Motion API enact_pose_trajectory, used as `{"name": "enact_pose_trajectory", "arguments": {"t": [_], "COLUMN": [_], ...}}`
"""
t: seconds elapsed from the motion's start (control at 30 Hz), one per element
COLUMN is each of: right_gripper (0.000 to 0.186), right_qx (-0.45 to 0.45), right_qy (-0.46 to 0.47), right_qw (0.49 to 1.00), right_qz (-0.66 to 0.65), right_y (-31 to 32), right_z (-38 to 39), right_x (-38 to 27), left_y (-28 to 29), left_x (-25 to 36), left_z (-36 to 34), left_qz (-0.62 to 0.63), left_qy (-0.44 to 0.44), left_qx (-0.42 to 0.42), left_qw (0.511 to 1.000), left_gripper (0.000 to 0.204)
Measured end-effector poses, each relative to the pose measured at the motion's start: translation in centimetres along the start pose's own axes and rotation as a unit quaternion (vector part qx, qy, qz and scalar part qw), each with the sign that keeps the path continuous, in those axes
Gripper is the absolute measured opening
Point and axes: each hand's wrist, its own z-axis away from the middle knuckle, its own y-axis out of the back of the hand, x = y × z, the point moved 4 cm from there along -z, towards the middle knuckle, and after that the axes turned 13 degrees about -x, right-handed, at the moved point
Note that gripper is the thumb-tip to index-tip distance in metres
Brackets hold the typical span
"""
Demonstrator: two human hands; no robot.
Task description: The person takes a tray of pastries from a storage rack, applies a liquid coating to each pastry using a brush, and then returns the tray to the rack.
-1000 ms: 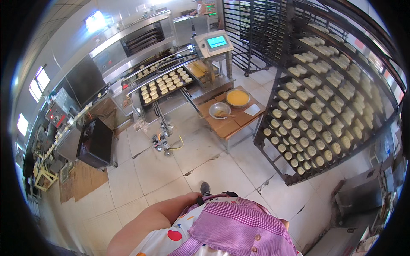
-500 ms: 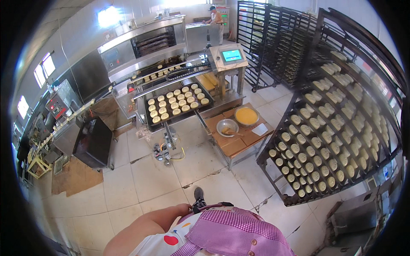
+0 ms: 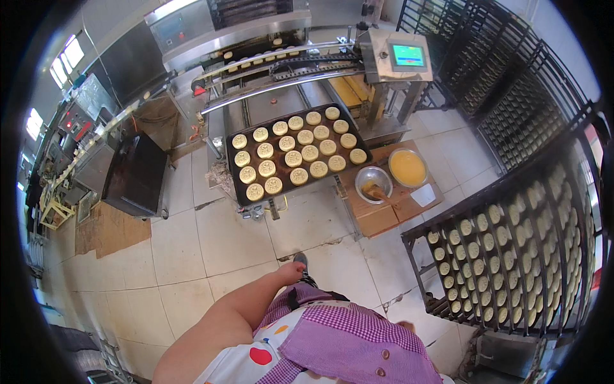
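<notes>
My left hand is out in front of my apron, above the tiled floor and near my shoe. Its fingers look loosely curled, and nothing shows in them. My right hand is out of sight. Ahead, a dark baking tray holds rows of round, pale pastries with stamped tops. The tray lies level at the front of a metal conveyor machine, apart from my left hand. A touch-screen box stands at the machine's right end.
A low wooden table to the right bears a bowl of yellow liquid, a steel bowl with a brush and a white card. A tall rack full of pastries stands at right. At left is a dark wheeled bin.
My view has come closer to the machine and tilted down; tray and table look larger. The far worker has mostly left the picture. My left hand has swung slightly forward.
</notes>
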Motion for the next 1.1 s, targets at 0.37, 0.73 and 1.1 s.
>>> {"name": "enact_pose_trajectory", "arguments": {"t": [0.37, 0.73, 1.1], "right_gripper": [0.026, 0.042, 0.058], "right_qx": [0.058, 0.193, 0.017], "right_qy": [0.018, 0.099, -0.101], "right_qw": [0.997, 0.976, 0.899], "right_qz": [-0.053, 0.017, -0.426], "right_y": [7.4, 17.1, 20.6], "right_z": [-6.6, -24.2, -30.1], "right_x": [-28.5, -25.1, -28.7], "left_y": [12.0, 16.2, 16.7], "left_x": [3.6, 6.9, 7.8], "left_z": [-8.2, -12.0, -16.2], "left_qz": [0.242, 0.721, 0.831], "left_qy": [-0.040, 0.060, 0.041], "left_qx": [0.034, 0.148, 0.308], "left_qw": [0.969, 0.674, 0.461], "left_gripper": [0.032, 0.012, 0.016]}}
